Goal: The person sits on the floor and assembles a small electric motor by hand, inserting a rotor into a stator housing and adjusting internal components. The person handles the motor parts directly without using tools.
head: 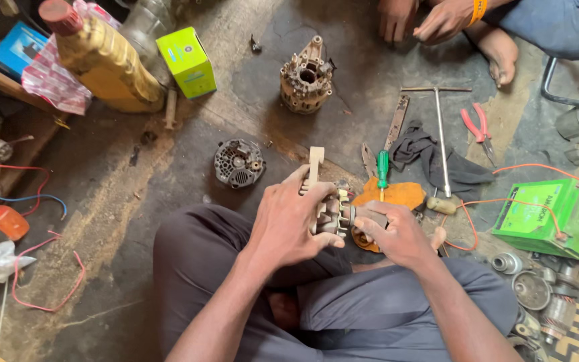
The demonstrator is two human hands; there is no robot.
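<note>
Left hand [288, 224]: wrapped over metal rotor assembly [333, 213], fingers pressed shut on it.
Right hand [397, 234]: pinching same assembly's shaft end, at 3 o'clock.
Assembly: above lap, frame centre.
Alternator housing [238, 162]: 10 o'clock, apart.
Green screwdriver [382, 171]: 1 o'clock, near.

Open floor [122, 201] runs through the left centre of the frame, broken only by loose red wire [48, 281] at lower left. Directly above the left hand [288, 224] and right hand [397, 234], a passage stays free between the round alternator cover [238, 163] and the alternator housing [306, 79] further up. To the right the way is crowded: green-handled screwdriver [382, 169], dark rag [437, 157], T-handle wrench [440, 134], red pliers [478, 127], then the green battery [554, 218] at the right edge. The upper left is blocked by the yellow oil bottle [105, 60] and green box [187, 62]. Another person's hands [423, 19] fill the top right.
</note>
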